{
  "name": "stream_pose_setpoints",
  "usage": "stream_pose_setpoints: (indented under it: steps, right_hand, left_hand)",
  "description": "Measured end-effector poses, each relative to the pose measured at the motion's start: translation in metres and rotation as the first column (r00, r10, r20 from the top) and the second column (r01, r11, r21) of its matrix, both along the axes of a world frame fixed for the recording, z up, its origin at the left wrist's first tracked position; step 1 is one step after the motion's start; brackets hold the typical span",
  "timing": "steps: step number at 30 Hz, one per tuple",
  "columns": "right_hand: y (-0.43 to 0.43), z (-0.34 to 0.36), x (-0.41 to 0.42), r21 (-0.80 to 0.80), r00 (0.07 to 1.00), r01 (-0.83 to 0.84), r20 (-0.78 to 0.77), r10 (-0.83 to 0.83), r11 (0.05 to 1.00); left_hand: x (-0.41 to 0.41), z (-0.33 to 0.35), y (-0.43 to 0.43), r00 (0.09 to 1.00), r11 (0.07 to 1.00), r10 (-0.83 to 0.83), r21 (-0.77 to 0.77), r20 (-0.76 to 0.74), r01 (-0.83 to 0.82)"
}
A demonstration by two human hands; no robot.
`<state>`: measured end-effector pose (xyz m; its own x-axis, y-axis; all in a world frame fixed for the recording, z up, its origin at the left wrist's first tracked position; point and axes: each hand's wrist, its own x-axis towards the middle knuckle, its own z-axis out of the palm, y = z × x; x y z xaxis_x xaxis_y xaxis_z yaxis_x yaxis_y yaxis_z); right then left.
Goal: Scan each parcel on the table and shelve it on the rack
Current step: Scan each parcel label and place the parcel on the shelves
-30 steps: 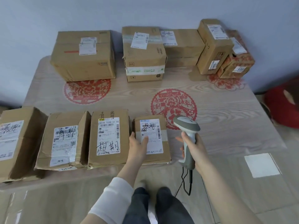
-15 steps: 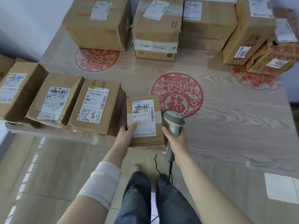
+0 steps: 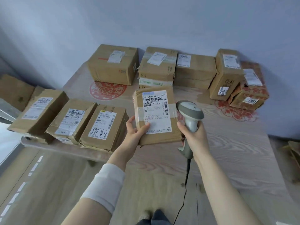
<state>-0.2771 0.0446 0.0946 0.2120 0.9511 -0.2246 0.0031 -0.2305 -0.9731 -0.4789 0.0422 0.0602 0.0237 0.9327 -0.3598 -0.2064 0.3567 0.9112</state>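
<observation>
Small taped parcel (image 3: 155, 116) at frame centre, label up, contents hidden — left hand (image 3: 135, 130) grips its lower-left edge, thumb on the label, right hand (image 3: 194, 133) curled tight round the grey scanner (image 3: 190, 111) just right of it — other sealed boxes (image 3: 71, 120) on the table (image 3: 235, 143), centre left and upper centre.

One held parcel (image 3: 155, 114) is up off the bench (image 3: 235, 151). Three labelled parcels lie in the front row: left parcel (image 3: 39, 111), middle parcel (image 3: 71, 120) and right parcel (image 3: 103, 125), with one more box (image 3: 14, 90) farther left. Four plain cartons (image 3: 113, 64) line the back, beside red-patterned cartons (image 3: 250, 93), one or two, unclear. There is one scanner (image 3: 190, 114). Two red decals (image 3: 107, 90) show.
</observation>
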Motion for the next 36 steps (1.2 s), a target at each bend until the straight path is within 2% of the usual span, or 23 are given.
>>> stream_pose_setpoints:
  steps: [6,9,14,17,36]
  right_hand:
    - [0.008,0.088,0.02,0.182,0.998,-0.044,0.042,0.037,0.982]
    - [0.006,0.132,0.024,0.263,0.991,-0.134,0.024,0.132,0.955]
    - [-0.003,0.183,0.004,0.236,0.937,-0.342,0.015,0.349,0.909]
    - [-0.008,0.195,-0.007,0.183,0.918,-0.396,0.047,0.394,0.9]
    - [-0.006,0.193,-0.008,0.175,0.927,-0.375,0.046,0.373,0.91]
  left_hand:
    - [-0.01,0.064,0.03,0.999,0.974,-0.03,0.226,-0.024,0.035]
    - [-0.01,0.086,0.044,0.996,0.945,-0.027,0.322,-0.081,0.052]
    - [-0.006,0.114,0.057,0.992,0.913,-0.003,0.404,-0.127,0.055]
    - [-0.004,0.124,0.058,0.991,0.9,0.03,0.434,-0.131,0.031]
    - [-0.012,0.133,0.054,0.989,0.889,0.059,0.457,-0.137,0.011]
